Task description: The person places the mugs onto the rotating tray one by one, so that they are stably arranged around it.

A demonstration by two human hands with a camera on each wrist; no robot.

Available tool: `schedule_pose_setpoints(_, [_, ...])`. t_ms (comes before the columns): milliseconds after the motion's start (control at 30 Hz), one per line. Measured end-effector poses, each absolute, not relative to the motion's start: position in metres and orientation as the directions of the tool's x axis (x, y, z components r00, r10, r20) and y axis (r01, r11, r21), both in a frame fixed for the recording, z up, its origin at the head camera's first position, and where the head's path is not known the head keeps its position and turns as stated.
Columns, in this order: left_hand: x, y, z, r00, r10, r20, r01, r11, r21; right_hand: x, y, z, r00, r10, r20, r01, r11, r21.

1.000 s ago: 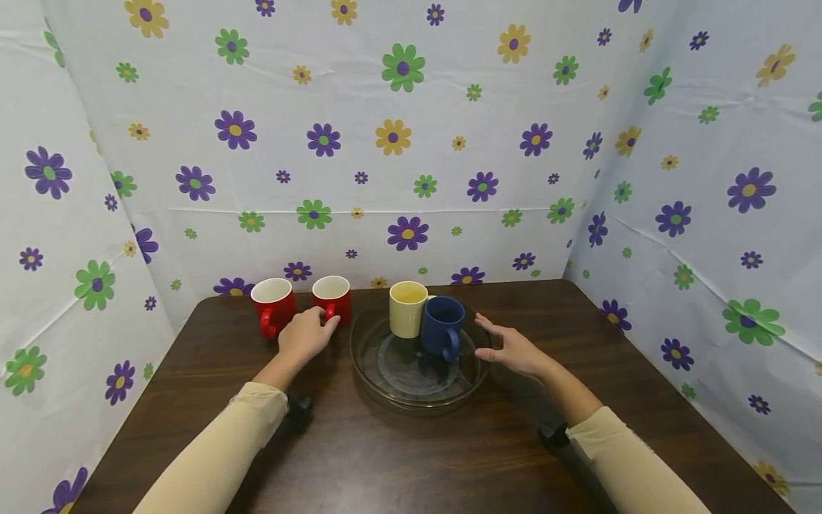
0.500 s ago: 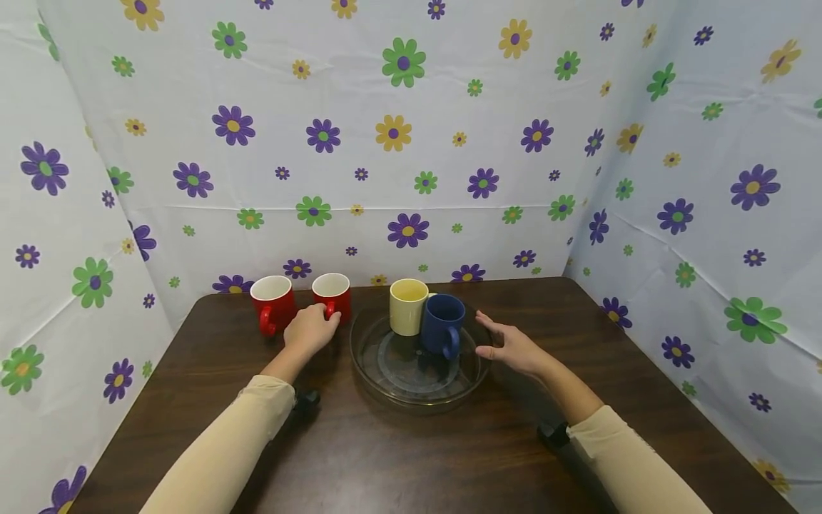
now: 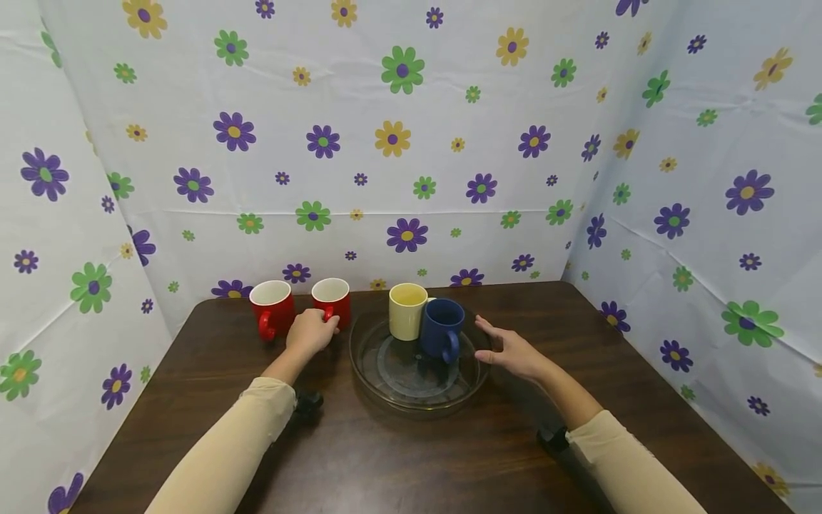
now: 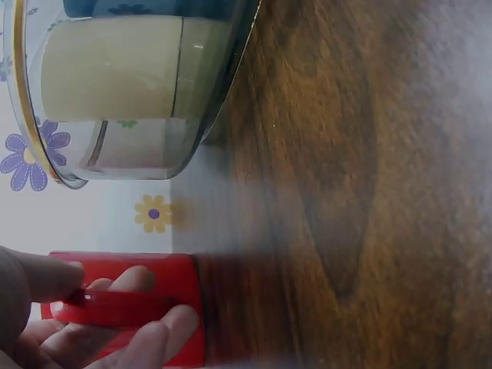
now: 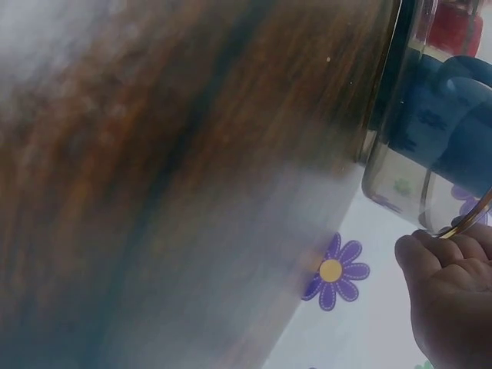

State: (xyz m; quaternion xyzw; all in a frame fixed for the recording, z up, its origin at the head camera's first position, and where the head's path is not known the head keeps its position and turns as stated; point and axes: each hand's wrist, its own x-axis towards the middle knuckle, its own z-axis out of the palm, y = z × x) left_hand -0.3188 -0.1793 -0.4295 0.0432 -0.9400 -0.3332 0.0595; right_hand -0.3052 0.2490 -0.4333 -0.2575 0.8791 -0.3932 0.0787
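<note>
Just beyond the grip of the left hand (image 3: 310, 334) stands the gripped mug (image 3: 342, 307); left of the grip, a neighbouring mug (image 3: 276, 313). Right of the grip, a dish (image 3: 394, 370) on the table (image 3: 411, 464) holds a rear mug (image 3: 406, 314) and, nearer and farther right, a front mug (image 3: 438, 333). Farthest right, the right hand (image 3: 516, 353) is at the dish's rim.

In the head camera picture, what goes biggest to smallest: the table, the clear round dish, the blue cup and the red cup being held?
1. Table
2. Clear round dish
3. Blue cup and held red cup: too alike to rank; the left hand hides some red.
</note>
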Motion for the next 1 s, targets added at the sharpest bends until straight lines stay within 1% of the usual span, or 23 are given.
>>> schedule_pose_setpoints(200, [-0.320, -0.180, -0.435, -0.986, -0.146, 0.081, -0.044, 0.692, 0.721, -0.305, 0.251, -0.431, -0.853, -0.519, 0.064, -0.396, 0.562, -0.726])
schedule_pose_setpoints(333, [-0.319, -0.183, -0.436, -0.985, -0.152, 0.084, -0.037, 0.654, 0.755, -0.307, 0.251, -0.432, -0.853, -0.517, 0.072, -0.402, 0.562, -0.723])
schedule_pose_setpoints(533, [-0.315, -0.190, -0.435, -0.981, -0.162, 0.103, -0.029, 0.652, 0.757, -0.308, 0.250, -0.434, -0.848, -0.525, 0.073, -0.406, 0.555, -0.726])
schedule_pose_setpoints(833, [-0.313, -0.198, -0.431, -0.985, -0.143, 0.094, -0.017, 0.627, 0.779, -0.307, 0.249, -0.434, -0.852, -0.520, 0.071, -0.396, 0.549, -0.736])
schedule_pose_setpoints(1000, [-0.312, -0.201, -0.427, -0.985, -0.133, 0.108, -0.002, 0.636, 0.771, -0.307, 0.249, -0.434, -0.852, -0.519, 0.068, -0.392, 0.546, -0.741])
